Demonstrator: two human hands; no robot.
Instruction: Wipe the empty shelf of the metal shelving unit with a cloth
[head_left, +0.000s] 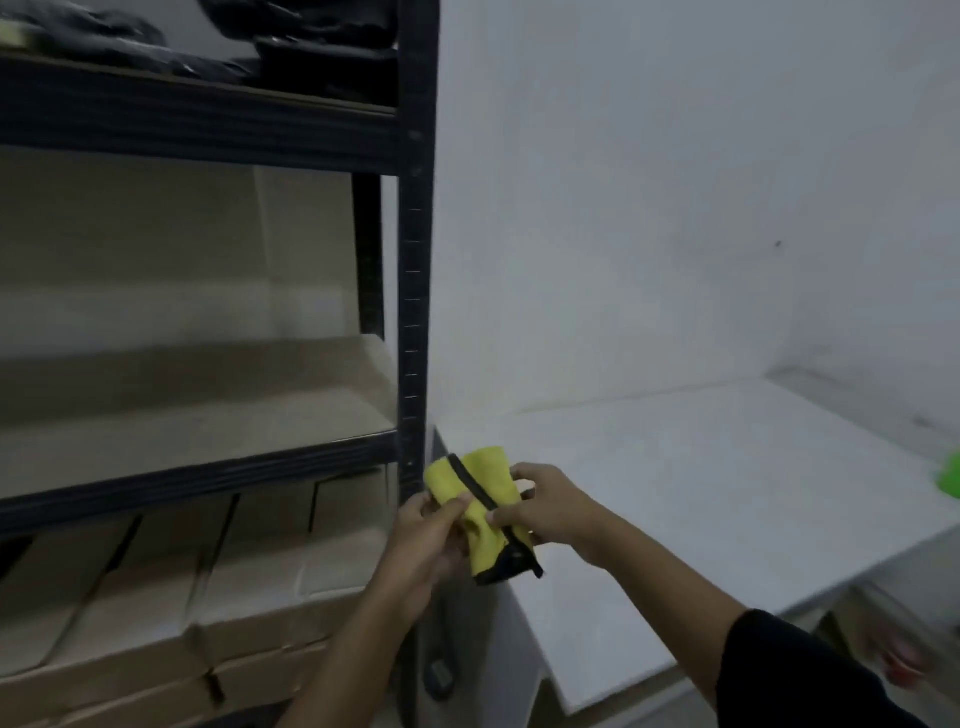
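A yellow cloth (480, 480) with a black trim is held folded between both hands, just right of the shelving unit's front right post (415, 291). My left hand (423, 543) grips its lower left side and my right hand (543, 506) pinches its right edge. The dark metal shelving unit fills the left half of the view. Its middle shelf (197, 415) is a bare pale board, up and to the left of the cloth.
Cardboard boxes (182, 587) pack the shelf below. Dark folded items (311, 47) lie on the shelf above. A white table (727, 478) stands to the right against the white wall, with a green object (951, 475) at its far right edge.
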